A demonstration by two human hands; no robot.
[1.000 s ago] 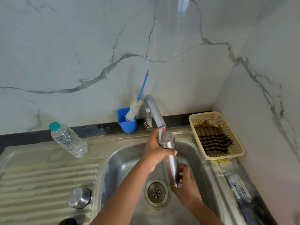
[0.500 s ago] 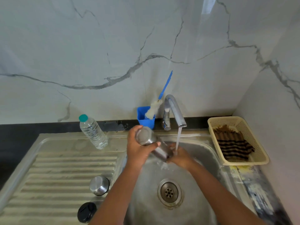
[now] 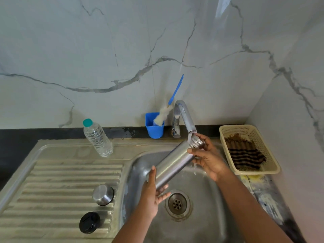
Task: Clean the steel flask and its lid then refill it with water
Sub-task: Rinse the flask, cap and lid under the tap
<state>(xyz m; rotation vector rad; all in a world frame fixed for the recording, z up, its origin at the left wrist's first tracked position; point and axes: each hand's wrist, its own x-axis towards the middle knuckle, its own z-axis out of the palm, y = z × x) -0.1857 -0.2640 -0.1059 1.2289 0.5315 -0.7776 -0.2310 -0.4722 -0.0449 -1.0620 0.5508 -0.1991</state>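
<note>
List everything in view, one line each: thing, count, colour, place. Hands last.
steel flask: 1, silver, tilted over the basin, neck under the tap
tap: 1, chrome, behind the basin, running
sink: 1, steel, drainboard to the left
steel cap: 1, silver, on drainboard
black lid: 1, black, on drainboard, nearer the camera
water bottle: 1, clear, teal cap, back of drainboard
blue cup: 1, left of tap
bottle brush: 1, white, blue handle, in cup
basket: 1, cream, right of the basin
striped cloth: 1, brown, in basket
left hand: grips flask base
right hand: grips flask near neck
</note>
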